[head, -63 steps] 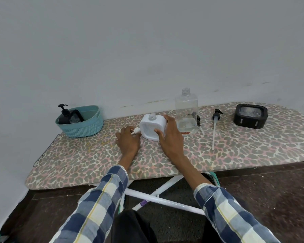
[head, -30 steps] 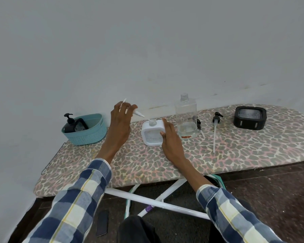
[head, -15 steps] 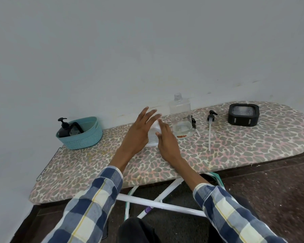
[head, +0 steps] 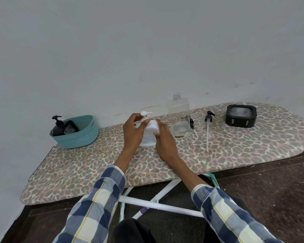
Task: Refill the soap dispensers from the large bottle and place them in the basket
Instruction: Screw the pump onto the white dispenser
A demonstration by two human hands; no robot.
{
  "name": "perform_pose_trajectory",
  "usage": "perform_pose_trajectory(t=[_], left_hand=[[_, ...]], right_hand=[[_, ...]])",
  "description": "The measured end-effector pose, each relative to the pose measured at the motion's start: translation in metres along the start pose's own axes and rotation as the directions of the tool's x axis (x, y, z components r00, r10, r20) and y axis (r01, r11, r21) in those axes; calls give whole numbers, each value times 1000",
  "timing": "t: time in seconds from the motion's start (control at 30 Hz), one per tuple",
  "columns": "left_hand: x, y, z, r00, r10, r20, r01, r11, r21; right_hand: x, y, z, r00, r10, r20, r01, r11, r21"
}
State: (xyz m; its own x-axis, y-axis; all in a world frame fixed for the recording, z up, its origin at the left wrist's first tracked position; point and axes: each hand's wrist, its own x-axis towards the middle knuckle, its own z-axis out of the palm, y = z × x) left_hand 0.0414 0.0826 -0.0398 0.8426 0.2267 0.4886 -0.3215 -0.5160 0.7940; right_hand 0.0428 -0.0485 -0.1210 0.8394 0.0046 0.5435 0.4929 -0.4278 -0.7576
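Both hands (head: 148,133) forward, fingers curled.

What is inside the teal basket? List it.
In the teal basket stand a dark pump dispenser and a dark flat item leaning beside it. The front wall covers their lower parts and the basket floor, so anything lying there cannot be seen.

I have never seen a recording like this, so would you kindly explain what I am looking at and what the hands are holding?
No machine here: a person wears a head camera looking down at both hands. The left hand pinches the white pump atop the white dispenser, which the right hand steadies. They work on an ironing board. On it stand a clear bottle, a loose black pump, a black box, and a teal basket holding a dark dispenser.
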Motion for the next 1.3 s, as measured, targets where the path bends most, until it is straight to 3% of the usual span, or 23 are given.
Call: perform_pose_trajectory(t=[0.23,0.43,0.57,0.73,0.9,1.07,1.17,1.3], left_hand=[[-11,-12,6,986,-152,67,164,957,-241],[-12,-14,14,998,-38,59,45,990,-137],[-15,-19,14,996,-13,89,28,986,-164],[-17,-16,16,992,-109,70,120,975,-186],[-19,-13,21,999,-44,-18,39,980,-195],[-17,-20,19,1000,-10,30,14,991,-134],[-17,-18,15,995,-70,66,80,982,-171],[-18,-12,15,998,-42,36,48,982,-182]], right_hand=[[1,2,2,1000,-19,-3,19,1000,-12],[-1,0,0,999,-35,2,35,999,-3],[0,-2,-1,999,-32,-2,32,999,-13],[1,-1,0,1000,-30,5,30,999,-20],[0,0,-1,1000,-29,7,29,999,-14],[1,0,-1,1000,-17,4,17,1000,2],[2,0,0,1000,-23,1,23,1000,-7],[1,1,1,1000,-30,2,30,1000,-10]])
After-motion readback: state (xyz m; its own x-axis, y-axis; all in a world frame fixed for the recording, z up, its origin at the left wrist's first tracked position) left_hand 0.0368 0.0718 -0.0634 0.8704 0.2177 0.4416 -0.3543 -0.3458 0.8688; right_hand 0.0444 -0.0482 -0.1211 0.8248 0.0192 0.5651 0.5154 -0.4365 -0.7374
